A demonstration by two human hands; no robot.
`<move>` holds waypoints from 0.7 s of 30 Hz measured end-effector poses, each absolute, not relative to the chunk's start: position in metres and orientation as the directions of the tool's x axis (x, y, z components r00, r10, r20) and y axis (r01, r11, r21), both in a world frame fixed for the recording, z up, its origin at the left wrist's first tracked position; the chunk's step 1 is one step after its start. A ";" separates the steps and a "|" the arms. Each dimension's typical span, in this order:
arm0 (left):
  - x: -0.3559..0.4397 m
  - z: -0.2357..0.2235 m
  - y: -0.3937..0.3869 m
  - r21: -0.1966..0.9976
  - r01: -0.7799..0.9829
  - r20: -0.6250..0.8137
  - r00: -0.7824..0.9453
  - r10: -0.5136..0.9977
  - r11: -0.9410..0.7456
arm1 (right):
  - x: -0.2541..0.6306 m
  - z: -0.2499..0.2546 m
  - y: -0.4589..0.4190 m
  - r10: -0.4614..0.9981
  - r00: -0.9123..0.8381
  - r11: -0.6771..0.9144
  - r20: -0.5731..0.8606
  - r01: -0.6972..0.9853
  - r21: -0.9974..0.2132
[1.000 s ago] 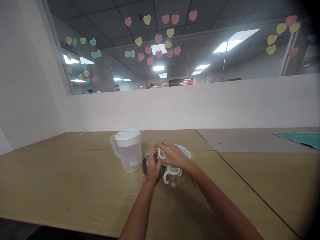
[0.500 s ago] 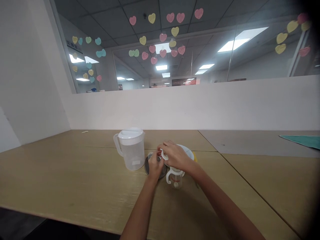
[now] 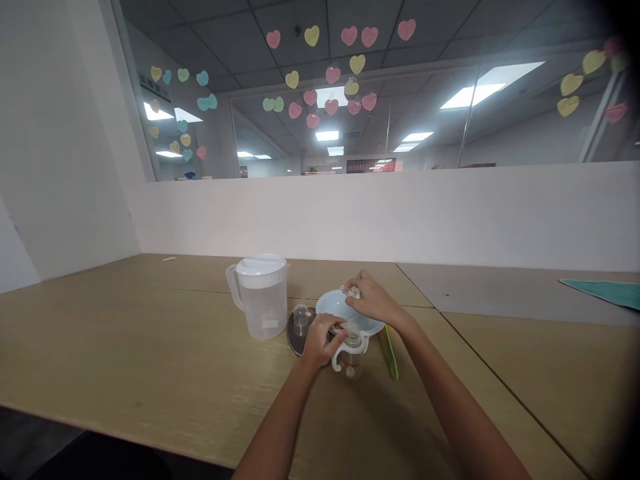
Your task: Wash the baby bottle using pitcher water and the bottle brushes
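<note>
A clear baby bottle [image 3: 352, 363] with white handles and red print stands upright on the table. My left hand [image 3: 320, 340] curls at the left of its neck, thumb and fingers around the rim; part of the grip is hidden. Beyond the bottle, my right hand [image 3: 373, 299] pinches a small clear piece [image 3: 350, 291], too small to identify surely, above a pale blue bowl [image 3: 327, 303]. Left of the bowl lies a dark round plate [image 3: 295, 343], partly behind my left hand, with a clear dome-shaped cap [image 3: 301, 317] on it.
A translucent pitcher [image 3: 265, 307] with a white lid stands to the left. A yellow-green strip-like utensil [image 3: 391, 357] lies right of the bottle. Farther off are a teal cloth [image 3: 605, 292] at the right and a low white wall [image 3: 300, 217] behind the table.
My hands have come apart from the white ring they held together. The right hand has moved right, over the bowl, with a clear piece; the left has come to the bottle's neck.
</note>
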State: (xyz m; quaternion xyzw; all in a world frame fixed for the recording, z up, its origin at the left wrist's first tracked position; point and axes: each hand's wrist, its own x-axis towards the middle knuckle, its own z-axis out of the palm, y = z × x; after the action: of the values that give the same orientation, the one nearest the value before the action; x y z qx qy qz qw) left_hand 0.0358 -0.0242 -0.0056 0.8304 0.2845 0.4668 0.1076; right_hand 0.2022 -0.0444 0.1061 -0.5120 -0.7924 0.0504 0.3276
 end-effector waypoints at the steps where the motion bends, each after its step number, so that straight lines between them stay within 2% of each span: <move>1: 0.036 -0.006 -0.025 0.425 0.379 0.710 0.424 0.563 -0.822 | 0.205 0.105 -0.041 0.861 -0.288 0.469 0.420 0.769 -0.435; 5: 0.036 -0.007 -0.025 0.372 0.381 0.732 0.441 0.520 -0.847 | 0.214 0.104 -0.036 0.879 -0.419 0.473 0.227 0.704 -0.530; 9: 0.038 -0.005 -0.028 0.339 0.389 0.750 0.438 0.495 -0.857 | 0.219 0.102 -0.035 0.875 -0.430 0.472 0.222 0.659 -0.586; 13: 0.040 -0.003 -0.032 0.371 0.423 0.717 0.436 0.544 -0.827 | 0.223 0.098 -0.030 0.884 -0.440 0.437 0.160 0.654 -0.617; 21: 0.039 0.000 -0.032 0.400 0.456 0.648 0.473 0.597 -0.795 | 0.227 0.102 -0.034 0.862 -0.494 0.456 0.112 0.660 -0.597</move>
State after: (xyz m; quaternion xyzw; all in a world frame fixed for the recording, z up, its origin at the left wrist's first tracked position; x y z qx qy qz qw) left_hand 0.0389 -0.0320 0.0000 0.8539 0.3083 0.4105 0.0857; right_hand 0.2271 -0.0336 0.1019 -0.4595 -0.8282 0.2470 0.2046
